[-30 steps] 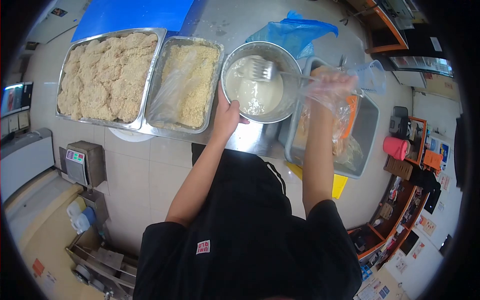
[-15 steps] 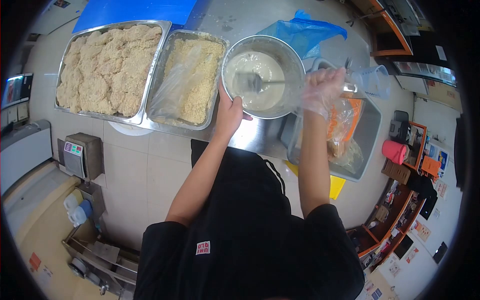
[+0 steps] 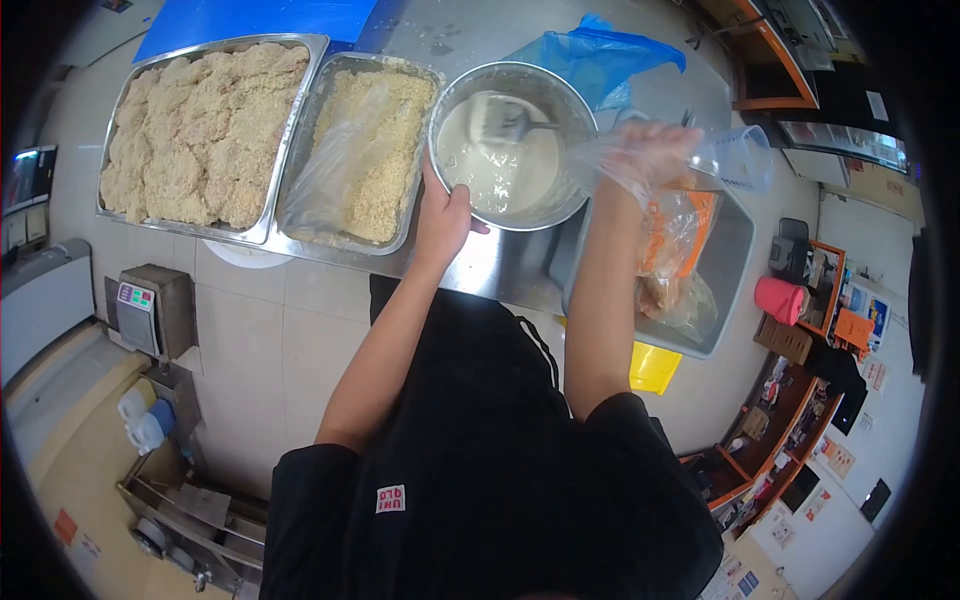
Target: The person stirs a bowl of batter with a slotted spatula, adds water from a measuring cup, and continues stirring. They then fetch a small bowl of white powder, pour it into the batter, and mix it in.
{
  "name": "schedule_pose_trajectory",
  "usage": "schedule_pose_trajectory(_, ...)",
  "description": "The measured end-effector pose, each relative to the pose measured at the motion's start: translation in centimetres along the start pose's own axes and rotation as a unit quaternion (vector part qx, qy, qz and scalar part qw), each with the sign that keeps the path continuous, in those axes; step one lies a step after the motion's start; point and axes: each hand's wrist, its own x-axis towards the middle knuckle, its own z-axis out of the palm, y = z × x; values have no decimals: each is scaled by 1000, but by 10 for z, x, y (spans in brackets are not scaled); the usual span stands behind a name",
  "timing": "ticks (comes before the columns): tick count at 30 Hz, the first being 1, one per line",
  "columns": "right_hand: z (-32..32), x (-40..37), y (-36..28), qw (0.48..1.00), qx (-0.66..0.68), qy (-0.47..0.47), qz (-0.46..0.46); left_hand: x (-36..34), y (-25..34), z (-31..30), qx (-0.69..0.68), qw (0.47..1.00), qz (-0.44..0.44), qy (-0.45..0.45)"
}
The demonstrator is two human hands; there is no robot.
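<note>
A round metal pot point(image 3: 588, 110) holds a pale, runny batter point(image 3: 505, 170). My left hand point(image 3: 443, 215) grips the pot at its lower left side, thumb up and fingers partly hidden beneath it. Above the pot's right rim, my right hand point(image 3: 650, 155) wears a loose clear plastic glove and is closed around the handle of a spatula-like utensil point(image 3: 512, 122). The utensil's broad head is dipped in the batter near the far wall, its exact shape blurred and coated. Just beyond my right hand is a clear measuring jug point(image 3: 742, 160).
Left of the pot are a metal tray of crumbs point(image 3: 385, 190) with a plastic bag on it and a larger tray of breaded pieces point(image 3: 200, 140). A grey bin point(image 3: 735, 260) with bagged food stands at right. A blue plastic bag point(image 3: 610, 60) lies behind.
The utensil's head has moved from the middle of the batter toward the far side. My left hand keeps its hold on the pot. The whole view has shifted slightly.
</note>
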Motion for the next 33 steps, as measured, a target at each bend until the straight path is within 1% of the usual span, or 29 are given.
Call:
schedule_pose_trajectory(1,0,-4,4,999,-3,4,35,-1,-1,0,0,1000,-2,4)
schedule_pose_trajectory(4,-19,-13,-7,992,-47,-78,83,0,0,2,2,1000,8,13)
schedule_pose_trajectory(7,-23,-5,-36,990,-108,-59,68,0,-1,2,16,999,26,23)
schedule_pose_trajectory(9,-22,6,-41,996,-81,9,20,-1,-1,3,28,999,29,33)
schedule_pose_trajectory(10,-21,10,-41,997,-67,44,-4,-1,-1,3,24,999,26,30)
schedule_pose_trajectory(12,-16,20,-22,993,-73,77,-61,-1,0,2,20,999,20,23)
schedule_pose_trajectory(14,-18,21,-9,995,-52,71,-55,0,1,2,7,1000,9,13)
schedule_pose_trajectory(16,-6,-1,3,1000,-7,24,14,0,1,2,-3,1000,2,12)
schedule_pose_trajectory(19,-8,-15,1,998,-19,-20,60,-1,2,4,-3,1000,5,22)
schedule_pose_trajectory(22,-11,-23,-11,995,-22,-33,88,1,2,4,3,1000,21,23)
schedule_pose_trajectory(25,-18,-21,-39,999,-12,-42,17,1,5,3,3,999,33,22)
schedule_pose_trajectory(27,-11,-32,-77,994,3,-104,-21,-2,10,4,9,999,23,25)
schedule_pose_trajectory(28,-13,-29,-96,988,28,-151,-32,-2,7,4,8,999,22,27)
schedule_pose_trajectory(31,-16,-21,-152,947,107,-298,-47,1,1,3,8,999,21,29)
schedule_pose_trajectory(33,-13,-23,-184,933,94,-337,-85,1,0,3,8,999,20,29)
